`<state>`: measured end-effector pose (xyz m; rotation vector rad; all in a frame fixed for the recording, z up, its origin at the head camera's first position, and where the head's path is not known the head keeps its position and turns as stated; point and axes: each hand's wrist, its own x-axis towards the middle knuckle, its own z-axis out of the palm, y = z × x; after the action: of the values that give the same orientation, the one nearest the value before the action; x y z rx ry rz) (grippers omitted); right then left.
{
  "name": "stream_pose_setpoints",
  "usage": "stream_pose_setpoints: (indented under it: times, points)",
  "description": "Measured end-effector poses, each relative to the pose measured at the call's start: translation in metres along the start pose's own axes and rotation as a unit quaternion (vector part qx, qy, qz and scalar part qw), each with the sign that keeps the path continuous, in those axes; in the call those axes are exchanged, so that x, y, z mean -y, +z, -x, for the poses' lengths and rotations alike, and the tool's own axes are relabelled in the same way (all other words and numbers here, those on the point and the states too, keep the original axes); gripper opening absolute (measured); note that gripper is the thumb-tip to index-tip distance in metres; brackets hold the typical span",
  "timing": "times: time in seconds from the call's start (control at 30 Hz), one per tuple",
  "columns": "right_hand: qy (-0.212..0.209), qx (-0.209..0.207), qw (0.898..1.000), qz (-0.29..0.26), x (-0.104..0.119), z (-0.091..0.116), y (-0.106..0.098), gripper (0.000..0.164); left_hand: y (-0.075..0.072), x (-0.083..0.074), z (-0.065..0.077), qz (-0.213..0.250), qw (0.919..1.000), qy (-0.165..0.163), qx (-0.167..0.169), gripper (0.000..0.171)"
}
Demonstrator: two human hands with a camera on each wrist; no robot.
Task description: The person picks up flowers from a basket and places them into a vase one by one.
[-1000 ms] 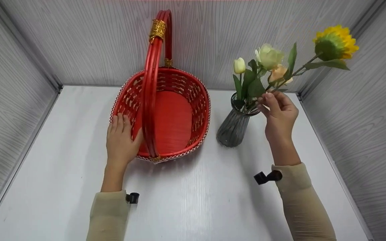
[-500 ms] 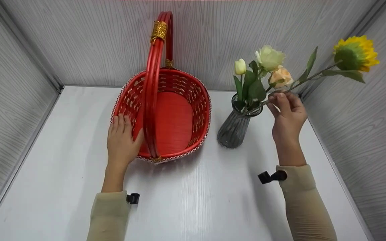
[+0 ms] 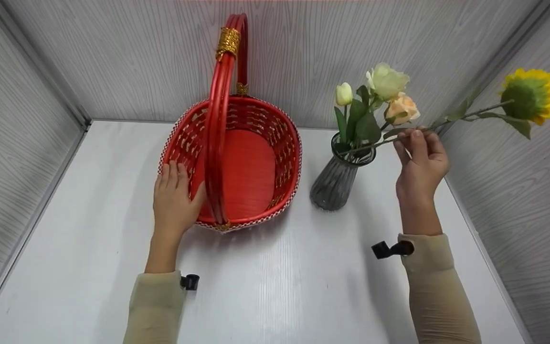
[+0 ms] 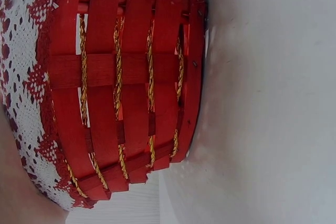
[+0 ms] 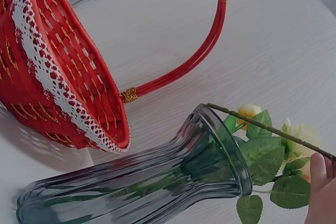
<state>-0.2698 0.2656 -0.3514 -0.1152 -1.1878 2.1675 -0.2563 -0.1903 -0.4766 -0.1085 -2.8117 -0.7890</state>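
Observation:
In the head view, my left hand (image 3: pixel 174 203) rests on the near left rim of a red woven basket (image 3: pixel 244 177), fingers laid over the edge and thumb spread toward the handle's base. My right hand (image 3: pixel 422 167) pinches the stem of a yellow sunflower (image 3: pixel 533 95), whose head leans out to the right. The stem slants down left, its lower end over the mouth of a grey ribbed glass vase (image 3: pixel 333 186); in the right wrist view, that stem (image 5: pixel 273 129) ends right at the vase rim. A white tulip (image 3: pixel 344 94), a pale rose (image 3: pixel 388 81) and a peach rose (image 3: pixel 401 109) stand in the vase.
The basket's tall red handle (image 3: pixel 216 119) with gold wrapping arches over it. White lace (image 4: pixel 23 72) trims its rim. Everything stands on a white table (image 3: pixel 265 286), with grey wood-grain panels (image 3: pixel 127 62) at the back and both sides.
My right hand has moved to the right, drawing the sunflower's stem up and out of the vase. The flower head has swung right and lower. My left hand stays on the basket.

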Motion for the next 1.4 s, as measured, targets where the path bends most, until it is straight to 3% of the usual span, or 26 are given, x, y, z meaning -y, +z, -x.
stream_pose_setpoints:
  times: [0.37, 0.6, 0.83, 1.13, 1.4]
  points:
    - [-0.039, 0.033, 0.998, 0.049, -0.010, -0.001, -0.005, 0.010, 0.000, 0.000, 0.000, -0.005, 0.9999, -0.005, 0.009, 0.078]
    - [-0.040, 0.071, 0.988, 0.132, -0.015, 0.000, -0.004, 0.012, 0.003, 0.001, 0.001, -0.008, 0.9999, -0.005, 0.011, 0.079]
    - [-0.037, 0.098, 0.978, 0.180, -0.019, 0.003, -0.003, 0.025, 0.004, 0.001, 0.001, -0.010, 0.9998, -0.004, 0.015, 0.080]
    - [0.007, 0.139, 0.971, 0.196, -0.023, 0.005, -0.001, 0.011, 0.001, 0.001, 0.000, -0.004, 0.9999, -0.004, 0.012, 0.080]
    - [0.001, 0.154, 0.966, 0.208, -0.025, 0.006, 0.000, 0.006, -0.001, 0.001, -0.001, -0.005, 0.9998, -0.008, 0.016, 0.081]
